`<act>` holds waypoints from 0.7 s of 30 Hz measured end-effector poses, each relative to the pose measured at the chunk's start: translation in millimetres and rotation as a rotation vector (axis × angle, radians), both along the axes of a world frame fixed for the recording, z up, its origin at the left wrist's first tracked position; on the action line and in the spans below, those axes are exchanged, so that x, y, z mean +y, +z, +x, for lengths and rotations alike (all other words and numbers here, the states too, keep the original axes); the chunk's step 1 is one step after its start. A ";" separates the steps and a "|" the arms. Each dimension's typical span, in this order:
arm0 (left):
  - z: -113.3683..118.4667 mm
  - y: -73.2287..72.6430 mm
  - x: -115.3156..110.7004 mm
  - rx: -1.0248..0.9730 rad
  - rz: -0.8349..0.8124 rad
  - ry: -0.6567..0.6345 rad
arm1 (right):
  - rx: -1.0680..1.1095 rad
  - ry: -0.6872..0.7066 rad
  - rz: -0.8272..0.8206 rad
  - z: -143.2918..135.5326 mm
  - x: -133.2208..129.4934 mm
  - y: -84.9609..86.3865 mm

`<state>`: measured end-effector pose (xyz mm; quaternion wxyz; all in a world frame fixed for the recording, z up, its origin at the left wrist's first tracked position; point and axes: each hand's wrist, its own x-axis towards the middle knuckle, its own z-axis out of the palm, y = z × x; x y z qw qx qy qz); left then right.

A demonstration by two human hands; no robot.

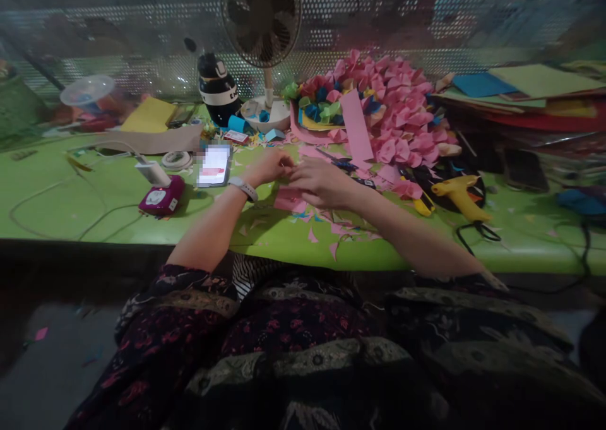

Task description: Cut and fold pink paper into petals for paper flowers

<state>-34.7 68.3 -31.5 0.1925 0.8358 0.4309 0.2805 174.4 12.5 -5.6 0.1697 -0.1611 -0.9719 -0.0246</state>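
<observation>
My left hand (267, 167), with a band on its wrist, meets my right hand (322, 182) above the middle of the green table. The fingertips of both are pinched together, and whatever lies between them is too small and hidden to make out. Below my right hand lies a piece of pink paper (286, 201), partly covered by the fingers. Small paper scraps (312, 235) are scattered around it. Just beyond my right hand rest scissors (341, 163) with dark handles, and a pink paper strip (356, 125) leans on the heap behind.
A large pile of folded pink paper pieces (402, 111) fills the back right. A yellow glue gun (461, 197) lies at right with its cord. Left of my hands are a lit phone (214, 165) and a purple power adapter (161, 196). A fan (261, 16) stands behind.
</observation>
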 end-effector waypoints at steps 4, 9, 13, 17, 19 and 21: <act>4.9 6.6 -4.8 -0.080 0.100 0.006 | 0.188 -0.253 0.002 14.5 5.1 19.3; 13.3 11.3 -10.9 -0.298 0.078 -0.052 | 0.347 -0.469 -0.111 35.0 22.8 25.5; 18.9 12.2 -13.3 -0.481 0.004 -0.033 | 0.420 -0.514 -0.344 37.2 32.5 18.8; 22.8 18.0 -20.7 -0.568 -0.089 -0.072 | 0.619 -0.488 -0.750 30.8 33.5 18.9; 24.0 21.6 -26.0 -0.583 -0.126 -0.095 | 0.745 -0.470 -0.966 27.9 32.8 21.0; 24.9 23.7 -30.3 -0.561 -0.119 -0.117 | 0.846 -0.482 -1.100 25.7 31.6 22.8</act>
